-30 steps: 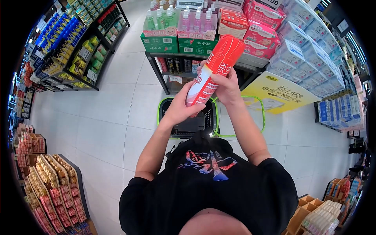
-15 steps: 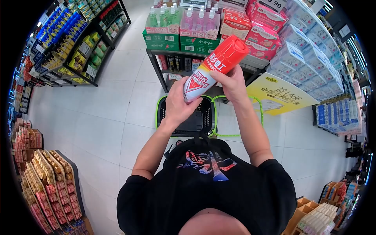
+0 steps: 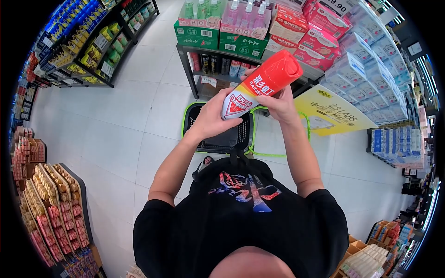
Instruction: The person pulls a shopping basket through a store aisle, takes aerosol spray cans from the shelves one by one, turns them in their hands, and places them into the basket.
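Spray can is hanging in both hands above the black basket, tilting with its red cap up and to the right. Its front is showing "彩虹" over "RAINBO", the rest of that word hiding behind a thumb; lower on the white part, "防治" is heading smaller red print that is blurring. The left hand is gripping the white bottom end, fingers curling around it; the right hand is wrapping the side near the cap, thumb pressing beside the lettering. Neither set of fingers is opening wide; their undersides are hiding behind the can.

Beyond the basket, pink display trays are carrying the number "80", and red boxes are reading "电热蚊香液". Farther right beyond the basket, a price card is ending in "9.90". Right of the basket, a yellow poster is displaying "LA88" and "中国专利".
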The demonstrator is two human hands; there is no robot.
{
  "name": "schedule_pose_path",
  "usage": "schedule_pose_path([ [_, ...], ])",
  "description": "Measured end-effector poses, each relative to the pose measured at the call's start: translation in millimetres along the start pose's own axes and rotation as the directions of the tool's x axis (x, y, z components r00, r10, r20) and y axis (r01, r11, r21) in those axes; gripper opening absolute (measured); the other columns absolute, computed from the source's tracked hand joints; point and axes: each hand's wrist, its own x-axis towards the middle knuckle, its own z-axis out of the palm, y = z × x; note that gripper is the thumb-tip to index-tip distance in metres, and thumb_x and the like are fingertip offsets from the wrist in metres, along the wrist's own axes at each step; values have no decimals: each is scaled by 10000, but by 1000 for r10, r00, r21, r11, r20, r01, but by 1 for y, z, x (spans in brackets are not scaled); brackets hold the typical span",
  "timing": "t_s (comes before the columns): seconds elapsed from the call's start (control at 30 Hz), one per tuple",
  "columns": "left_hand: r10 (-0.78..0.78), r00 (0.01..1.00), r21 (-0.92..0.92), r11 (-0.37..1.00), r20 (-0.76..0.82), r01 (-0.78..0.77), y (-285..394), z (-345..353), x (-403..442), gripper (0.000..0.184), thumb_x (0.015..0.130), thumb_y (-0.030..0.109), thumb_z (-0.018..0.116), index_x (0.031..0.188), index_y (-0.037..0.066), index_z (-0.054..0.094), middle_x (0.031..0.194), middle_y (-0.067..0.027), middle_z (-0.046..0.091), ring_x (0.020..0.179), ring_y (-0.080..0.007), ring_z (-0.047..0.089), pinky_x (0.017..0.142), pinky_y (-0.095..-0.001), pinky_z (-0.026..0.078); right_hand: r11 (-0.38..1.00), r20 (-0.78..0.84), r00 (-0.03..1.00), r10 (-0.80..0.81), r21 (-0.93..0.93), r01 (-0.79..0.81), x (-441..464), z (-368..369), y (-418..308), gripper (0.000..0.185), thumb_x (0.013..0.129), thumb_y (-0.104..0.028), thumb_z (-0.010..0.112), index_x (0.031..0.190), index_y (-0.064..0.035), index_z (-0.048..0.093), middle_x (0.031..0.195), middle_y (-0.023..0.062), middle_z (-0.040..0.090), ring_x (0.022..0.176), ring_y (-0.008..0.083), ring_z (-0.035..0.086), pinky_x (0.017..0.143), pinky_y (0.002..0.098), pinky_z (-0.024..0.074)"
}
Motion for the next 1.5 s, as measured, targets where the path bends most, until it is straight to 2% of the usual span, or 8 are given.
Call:
schedule_pose_path([
  [0.5, -21, 942, 256, 960, -335, 112, -103, 58, -40, 774, 658, 160, 862, 1324, 40, 487, 1234, -171, 605, 1121, -381, 590, 954, -453, 479, 892, -80, 901, 427, -130, -434, -12, -26, 64, 682, 738, -34, 826, 1343, -27, 508, 1308, 158, 630, 1224, 256, 606, 1072, 416, 466],
  [0.73, -365, 794, 39, 899, -485, 437, -215, 123, -85, 789, 659, 92, 836, 1354, 16, 470, 1285, -193, 572, 1203, -401, 553, 1029, -456, 451, 767, -19, 821, 571, -343, -542, -57, -35, 196, 716, 695, -20, 872, 1323, -13, 529, 1349, 105, 587, 1232, 208, 577, 1062, 368, 455],
  [0.97, -550, 573, -235, 813, -607, 532, -362, 173, -101, 742, 742, -35, 681, 1432, 12, 413, 1421, -232, 492, 1314, -428, 479, 1077, -440, 432, 644, -5, 762, 648, -532, -551, -98, -55, 397, 726, 654, 7, 854, 1309, -51, 548, 1329, 122, 552, 1219, 254, 563, 1044, 358, 456],
  [1.1, -664, 509, -471, 748, -548, 468, -444, 184, -109, 709, 766, -143, 573, 1443, -7, 417, 1398, -243, 508, 1276, -432, 522, 1046, -407, 464, 614, -59, 795, 604, -601, -511, -126, -80, 512, 735, 627, 17, 852, 1295, -56, 555, 1262, 127, 553, 1193, 296, 561, 1026, 375, 462],
  [1.2, -829, 467, -873, 442, -308, 207, -512, 190, -121, 672, 805, -161, 553, 1453, -20, 444, 1384, -177, 563, 1297, -286, 545, 1073, -360, 438, 609, -123, 781, 612, -557, -565, -144, -98, 581, 742, 628, 17, 857, 1300, -66, 554, 1255, 125, 552, 1197, 309, 558, 1033, 375, 459],
  [1.33, -948, 308, -976, -20, 87, 216, -540, 145, -106, 612, 926, 177, 587, 1491, 18, 413, 1370, -144, 553, 1270, -248, 529, 1067, -403, 419, 586, -120, 811, 573, -631, -508, -158, -107, 646, 758, 635, 24, 854, 1318, -93, 548, 1288, 132, 539, 1203, 320, 560, 1042, 389, 465],
  [1.37, -955, 286, -956, 7, 81, 294, -548, 143, -101, 697, 926, 363, 600, 1501, 26, 397, 1350, -141, 555, 1280, -250, 512, 1082, -449, 390, 565, -139, 806, 575, -645, -514, -160, -107, 660, 757, 638, 21, 854, 1320, -99, 549, 1306, 137, 532, 1221, 327, 552, 1049, 401, 466],
  [1.5, -954, 298, -895, 109, 28, 433, -584, 148, -93, 816, 851, 337, 723, 1493, -31, 379, 1358, -163, 558, 1254, -258, 540, 1075, -397, 402, 512, -235, 761, 604, -617, -597, -172, -106, 702, 724, 680, 6, 834, 1336, -88, 541, 1313, 150, 531, 1241, 339, 537, 1062, 395, 453],
])
